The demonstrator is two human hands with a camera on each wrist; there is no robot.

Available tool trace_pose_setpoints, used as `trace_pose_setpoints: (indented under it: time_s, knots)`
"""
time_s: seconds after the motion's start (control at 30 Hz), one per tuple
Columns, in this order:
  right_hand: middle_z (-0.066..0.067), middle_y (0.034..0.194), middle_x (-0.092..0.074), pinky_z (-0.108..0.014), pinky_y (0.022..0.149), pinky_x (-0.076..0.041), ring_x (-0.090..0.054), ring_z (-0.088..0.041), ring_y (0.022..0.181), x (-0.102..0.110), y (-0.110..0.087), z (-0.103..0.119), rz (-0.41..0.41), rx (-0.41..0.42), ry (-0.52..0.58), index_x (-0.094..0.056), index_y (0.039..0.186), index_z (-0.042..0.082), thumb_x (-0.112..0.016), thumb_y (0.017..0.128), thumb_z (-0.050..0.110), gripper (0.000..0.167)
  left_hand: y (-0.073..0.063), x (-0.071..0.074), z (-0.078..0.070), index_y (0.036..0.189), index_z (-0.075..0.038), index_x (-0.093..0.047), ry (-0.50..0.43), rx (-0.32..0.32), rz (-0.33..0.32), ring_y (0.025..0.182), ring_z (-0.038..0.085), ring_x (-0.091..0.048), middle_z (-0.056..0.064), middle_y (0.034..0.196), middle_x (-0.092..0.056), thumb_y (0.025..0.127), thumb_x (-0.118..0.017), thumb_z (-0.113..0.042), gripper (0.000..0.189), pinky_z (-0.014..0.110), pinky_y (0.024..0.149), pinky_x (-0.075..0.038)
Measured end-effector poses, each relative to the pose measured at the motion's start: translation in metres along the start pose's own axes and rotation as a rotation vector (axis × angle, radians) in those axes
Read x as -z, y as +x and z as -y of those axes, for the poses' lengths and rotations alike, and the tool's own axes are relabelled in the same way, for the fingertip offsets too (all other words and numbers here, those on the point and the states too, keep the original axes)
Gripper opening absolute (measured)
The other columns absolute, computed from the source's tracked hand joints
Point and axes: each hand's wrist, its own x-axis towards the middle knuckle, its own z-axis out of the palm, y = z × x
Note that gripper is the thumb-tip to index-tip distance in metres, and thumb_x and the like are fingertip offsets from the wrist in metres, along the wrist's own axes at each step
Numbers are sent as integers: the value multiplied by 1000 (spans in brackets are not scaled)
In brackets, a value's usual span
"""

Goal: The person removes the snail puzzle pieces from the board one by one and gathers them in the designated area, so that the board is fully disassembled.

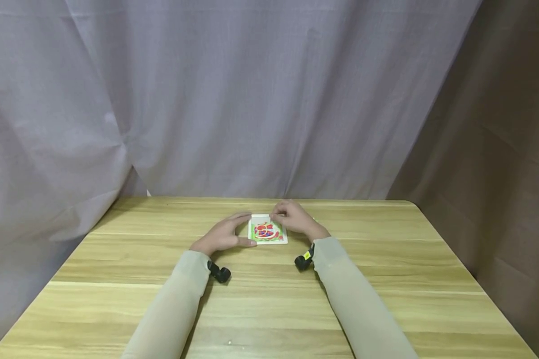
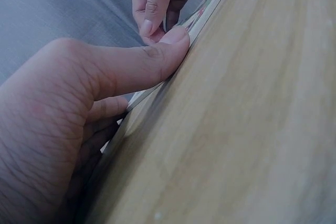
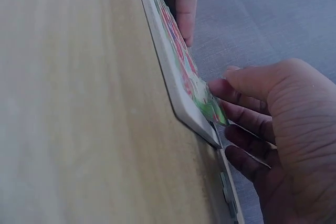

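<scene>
A small square puzzle board [image 1: 262, 242] with a white frame lies flat on the table, showing a red, green and white picture. My left hand [image 1: 224, 234] holds its left side, thumb [image 2: 152, 64] along the near edge and fingers at the far left corner. Over the far right part of the board, my right hand [image 1: 296, 218] has thumb and forefinger brought together. In the right wrist view, those fingers pinch a thin green-and-red puzzle piece [image 3: 216, 113] whose corner sticks out past the frame. A pale bare patch [image 1: 261, 219] shows near the board's far edge.
A small flat piece [image 3: 228, 195] lies on the wooden table [image 1: 260, 309] beyond the board, partly hidden by the right hand in the head view. Grey curtains [image 1: 233, 99] hang behind the table's far edge. Each wrist carries a black camera [image 1: 304, 261].
</scene>
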Motion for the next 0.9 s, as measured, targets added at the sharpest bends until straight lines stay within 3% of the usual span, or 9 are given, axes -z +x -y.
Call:
trace_pose_setpoints:
  time_s: [0.13, 0.23, 0.5, 0.63, 0.9]
  knots:
    - [-10, 109, -81, -49, 100, -61, -71, -27, 105, 4, -3, 2, 34, 2, -21, -84, 103, 7, -76, 104, 13, 10, 1, 0, -1, 174, -11, -43, 3, 1, -1, 170, 42, -35, 12, 184, -36, 92, -86, -54, 102, 68, 139, -27]
    - [-8, 113, -81, -45, 99, -61, -70, -24, 106, 7, -4, 3, 63, -1, -27, -84, 105, 9, -78, 102, 10, 6, 2, 0, -1, 174, -11, -43, 6, 4, 5, 170, 41, -34, 12, 185, -35, 93, -86, -54, 101, 67, 140, -27]
    - [-16, 133, -77, -47, 99, -63, -70, -27, 107, 10, -6, 8, 69, -2, -3, -77, 131, 3, -79, 99, 4, 32, 3, -1, 0, 173, -12, -44, -6, -2, -2, 169, 43, -36, 13, 184, -37, 91, -86, -53, 101, 71, 138, -27]
    - [-17, 138, -76, -45, 102, -64, -70, -26, 112, 10, -8, 9, 85, -11, 2, -74, 137, 2, -79, 100, 4, 37, 3, -3, 1, 174, -11, -43, 8, -9, 8, 169, 43, -37, 13, 184, -37, 91, -86, -54, 103, 71, 138, -28]
    - [-13, 120, -79, -38, 93, -62, -69, -19, 100, 11, -6, 11, 107, -32, 2, -75, 137, 1, -79, 103, 9, 35, 2, 0, -1, 174, -11, -42, -8, 0, 2, 169, 44, -36, 14, 183, -37, 91, -86, -53, 103, 72, 138, -27]
